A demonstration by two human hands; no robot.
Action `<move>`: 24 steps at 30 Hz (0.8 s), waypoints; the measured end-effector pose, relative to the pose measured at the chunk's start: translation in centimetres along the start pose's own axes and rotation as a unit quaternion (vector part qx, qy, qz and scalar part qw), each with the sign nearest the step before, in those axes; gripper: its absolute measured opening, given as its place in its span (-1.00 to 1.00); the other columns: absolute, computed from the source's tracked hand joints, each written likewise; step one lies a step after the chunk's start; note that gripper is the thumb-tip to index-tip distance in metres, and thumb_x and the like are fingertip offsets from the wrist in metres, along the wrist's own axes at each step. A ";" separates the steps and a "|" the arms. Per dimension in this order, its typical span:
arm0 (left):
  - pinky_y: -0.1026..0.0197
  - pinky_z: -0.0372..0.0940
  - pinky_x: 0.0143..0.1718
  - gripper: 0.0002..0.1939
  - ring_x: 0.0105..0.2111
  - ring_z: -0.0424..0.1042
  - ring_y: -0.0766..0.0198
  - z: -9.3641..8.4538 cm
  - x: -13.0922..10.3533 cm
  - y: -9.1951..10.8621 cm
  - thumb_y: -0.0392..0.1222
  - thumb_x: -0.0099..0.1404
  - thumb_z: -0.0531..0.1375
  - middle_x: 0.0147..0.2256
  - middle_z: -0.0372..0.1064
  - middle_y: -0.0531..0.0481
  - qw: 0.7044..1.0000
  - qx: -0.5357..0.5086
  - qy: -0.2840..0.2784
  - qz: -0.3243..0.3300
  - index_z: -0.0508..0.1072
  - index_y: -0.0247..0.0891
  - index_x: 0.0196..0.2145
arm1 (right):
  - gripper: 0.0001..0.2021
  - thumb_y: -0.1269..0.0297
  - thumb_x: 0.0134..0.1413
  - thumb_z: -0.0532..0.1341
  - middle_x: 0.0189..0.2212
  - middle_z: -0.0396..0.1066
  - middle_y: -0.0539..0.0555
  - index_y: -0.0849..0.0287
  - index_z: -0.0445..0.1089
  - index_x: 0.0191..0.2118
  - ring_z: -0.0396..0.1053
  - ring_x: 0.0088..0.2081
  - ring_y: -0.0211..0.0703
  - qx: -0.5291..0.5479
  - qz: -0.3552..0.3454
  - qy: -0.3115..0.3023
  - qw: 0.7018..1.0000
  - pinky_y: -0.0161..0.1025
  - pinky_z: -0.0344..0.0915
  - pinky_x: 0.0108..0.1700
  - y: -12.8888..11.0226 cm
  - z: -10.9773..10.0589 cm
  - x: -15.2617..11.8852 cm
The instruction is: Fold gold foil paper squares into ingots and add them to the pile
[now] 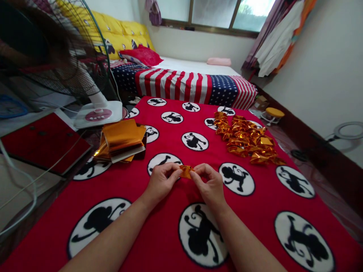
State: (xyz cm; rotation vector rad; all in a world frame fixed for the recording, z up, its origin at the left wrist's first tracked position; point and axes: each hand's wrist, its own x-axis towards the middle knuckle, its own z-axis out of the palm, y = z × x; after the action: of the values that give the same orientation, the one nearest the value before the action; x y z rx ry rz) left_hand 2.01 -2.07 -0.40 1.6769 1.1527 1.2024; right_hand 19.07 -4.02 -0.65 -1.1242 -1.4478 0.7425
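Note:
Between my hands is a small piece of folded gold foil paper (pixel 186 171), shiny and orange-gold. My left hand (pixel 164 177) pinches its left end between thumb and fingers. At the other end, my right hand (pixel 208 184) grips it the same way. Both hands are just above a red cloth (pixel 159 204) printed with black monkey figures in white circles. To the left lies a stack of flat gold foil sheets (pixel 123 136). Several folded gold foil pieces (pixel 245 138) lie in rows at the far right of the cloth.
A running fan (pixel 98 111) stands at the left, beside a dark red panel (pixel 42 139) and a white cable (pixel 31 204). Behind the cloth is a bed with a stars-and-stripes cover (pixel 181 85). A yellow-topped stool (pixel 274 112) and a ring light (pixel 347 130) are at the right.

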 end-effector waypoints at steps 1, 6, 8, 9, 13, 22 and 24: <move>0.32 0.28 -0.41 -0.85 -0.46 0.41 0.31 0.0 0.0 -0.1 -0.19 0.24 0.21 -0.45 0.48 -0.02 1.000 0.004 0.001 -0.004 0.50 -0.30 -0.43 | -0.84 0.28 0.12 0.27 -0.47 0.41 0.01 0.16 0.35 -0.45 0.37 -0.43 -0.23 0.001 0.004 0.004 1.000 -0.31 0.31 -0.37 0.0 0.0 0.0; 0.35 0.27 -0.49 -0.85 -0.51 0.39 0.33 0.2 -0.1 -0.2 -0.18 0.23 0.22 -0.49 0.48 -0.01 1.000 0.004 0.010 -0.019 0.52 -0.30 -0.42 | -0.83 0.24 0.09 0.29 -0.49 0.43 0.00 0.17 0.37 -0.44 0.37 -0.47 -0.24 0.000 0.021 0.021 1.000 -0.32 0.32 -0.41 0.0 0.2 -0.1; 0.37 0.27 -0.53 -0.85 -0.55 0.38 0.35 0.2 -0.1 -0.2 -0.18 0.23 0.22 -0.50 0.47 0.00 1.000 -0.009 0.010 -0.026 0.51 -0.30 -0.42 | -0.83 0.24 0.09 0.30 -0.50 0.43 0.00 0.17 0.38 -0.45 0.37 -0.48 -0.26 -0.001 0.024 0.026 0.999 -0.33 0.31 -0.43 -0.1 0.3 -0.2; 0.37 0.27 -0.56 -0.85 -0.57 0.38 0.36 0.3 -0.2 -0.2 -0.17 0.23 0.22 -0.51 0.46 0.01 0.999 -0.019 0.007 -0.035 0.51 -0.30 -0.42 | -0.83 0.24 0.09 0.30 -0.52 0.43 -0.01 0.17 0.37 -0.45 0.36 -0.50 -0.26 -0.002 0.026 0.031 0.999 -0.34 0.30 -0.45 -0.1 0.3 -0.2; 0.35 0.35 -0.58 -0.84 -0.59 0.43 0.34 0.6 -0.4 -0.2 -0.12 0.23 0.22 -0.48 0.46 0.02 0.993 -0.082 -0.006 -0.084 0.45 -0.29 -0.35 | -0.81 0.22 0.09 0.30 -0.58 0.40 -0.03 0.17 0.36 -0.46 0.33 -0.57 -0.29 0.000 0.039 0.045 0.998 -0.35 0.26 -0.52 -0.3 0.6 -0.4; 0.27 0.47 -0.51 -0.73 -0.45 0.55 0.24 0.9 -0.6 -0.8 -0.12 0.26 0.21 -0.38 0.47 0.04 0.983 -0.153 0.007 -0.098 0.28 -0.20 -0.12 | -0.79 0.19 0.09 0.30 -0.60 0.40 -0.04 0.16 0.36 -0.46 0.35 -0.60 -0.28 0.000 0.050 0.043 0.998 -0.36 0.26 -0.55 -0.1 0.7 -0.6; 0.26 0.48 -0.49 -0.74 -0.43 0.56 0.23 0.8 -0.6 -0.8 -0.12 0.26 0.20 -0.37 0.48 0.03 0.984 -0.151 0.005 -0.096 0.29 -0.20 -0.12 | -0.79 0.20 0.09 0.31 -0.60 0.38 -0.05 0.15 0.33 -0.46 0.35 -0.60 -0.29 0.015 0.058 0.041 0.997 -0.37 0.27 -0.56 -0.2 0.8 -0.6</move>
State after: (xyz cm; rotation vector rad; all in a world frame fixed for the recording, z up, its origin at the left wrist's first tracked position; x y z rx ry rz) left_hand 2.55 -2.41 -1.55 1.3046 1.0518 1.1971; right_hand 18.22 -4.53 -0.87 -1.2092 -1.3080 0.7871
